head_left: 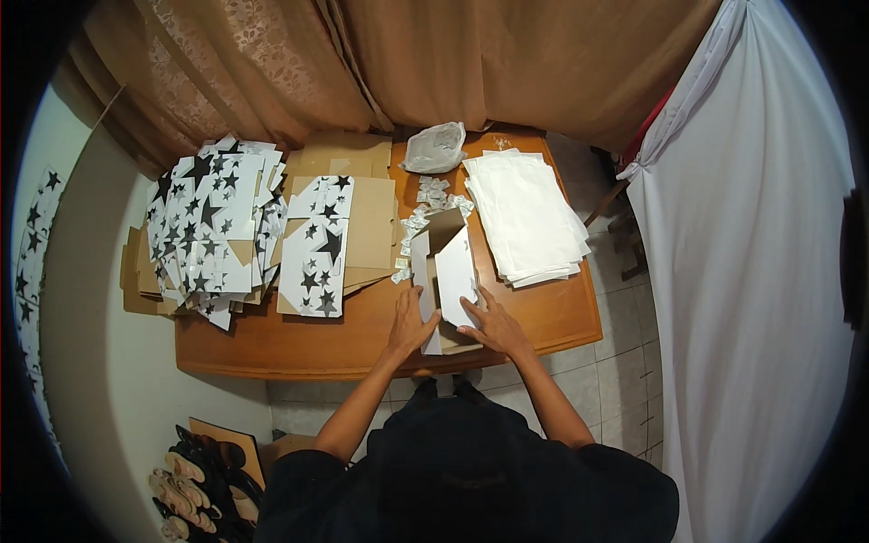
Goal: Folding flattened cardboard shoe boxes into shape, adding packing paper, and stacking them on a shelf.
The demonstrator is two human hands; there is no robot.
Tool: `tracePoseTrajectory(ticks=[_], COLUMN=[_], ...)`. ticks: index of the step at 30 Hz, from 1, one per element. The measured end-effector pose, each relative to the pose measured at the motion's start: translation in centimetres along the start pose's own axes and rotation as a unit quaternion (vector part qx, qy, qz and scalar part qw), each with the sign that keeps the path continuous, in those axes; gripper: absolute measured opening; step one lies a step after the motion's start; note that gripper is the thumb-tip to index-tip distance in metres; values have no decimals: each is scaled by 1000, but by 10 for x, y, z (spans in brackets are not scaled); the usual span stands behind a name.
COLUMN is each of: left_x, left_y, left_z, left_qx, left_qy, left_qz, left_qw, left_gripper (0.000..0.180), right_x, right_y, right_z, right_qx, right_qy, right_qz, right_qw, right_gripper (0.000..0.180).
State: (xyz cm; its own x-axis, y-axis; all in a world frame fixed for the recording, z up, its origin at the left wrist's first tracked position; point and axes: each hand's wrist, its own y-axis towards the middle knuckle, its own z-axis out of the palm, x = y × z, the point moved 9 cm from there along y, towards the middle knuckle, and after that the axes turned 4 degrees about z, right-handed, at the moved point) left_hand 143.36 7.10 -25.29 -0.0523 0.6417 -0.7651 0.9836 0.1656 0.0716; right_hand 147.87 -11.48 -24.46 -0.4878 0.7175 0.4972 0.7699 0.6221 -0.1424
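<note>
A cardboard box (457, 277), white on its long side panels and brown within, stands open-topped near the table's front edge. The near end of its left panel is gripped by my left hand (412, 326), with the thumb toward the inside. My right hand (498, 328) grips the near end of the right panel, which slants inward; its thumb lies close to the lower corner. Both hands are partly curved around the panels. Just beyond the box lie several small pale packets (434, 195). The box's bottom is mostly hidden.
Left on the wooden table (253, 348) lies a tall pile of star-printed card pieces (210, 213); star-printed pieces (317, 258) also rest on brown cardboard sheets (371, 213). A stack of white sheets (527, 217) lies right, a plastic bag (434, 147) behind. A white cloth (742, 253) hangs right.
</note>
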Motion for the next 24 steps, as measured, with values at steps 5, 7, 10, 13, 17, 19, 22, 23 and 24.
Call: tracePoseTrajectory(ticks=[5,7,10,13,17,19,22,23,24], left_x=[-7,-1,-6,-16,-13,-12,-11,-9,-9], left_y=[3,5,8,13,17,21,24,26,29], left_z=[-3,1,5,8,18,22,21,23,26], left_qx=[-3,7,19,29,45,49,34,42,50], left_qy=[17,8,21,60,69,79,79,86,93], left_qz=[68,84,97,130,145,146,160,155,151], left_qw=[998,996,995,989,986,985,983,983,983], left_gripper=[53,51,47,43,38,36,36,36,36], right_x=[-10,-16,-18,-19,-24,-30,-11,-7,3], right_y=[8,9,8,5,4,3,-7,-9,-13], right_z=[11,17,16,14,13,5,-7,-10,-9], right_qx=[-8,29,20,48,59,-3,42,44,63], right_qy=[90,108,131,156,193,205,254,254,173], right_qz=[19,42,32,34,55,56,22,23,-18], right_qw=[996,993,991,986,978,977,966,966,983], right_gripper=[68,69,69,70,66,61,55,55,53])
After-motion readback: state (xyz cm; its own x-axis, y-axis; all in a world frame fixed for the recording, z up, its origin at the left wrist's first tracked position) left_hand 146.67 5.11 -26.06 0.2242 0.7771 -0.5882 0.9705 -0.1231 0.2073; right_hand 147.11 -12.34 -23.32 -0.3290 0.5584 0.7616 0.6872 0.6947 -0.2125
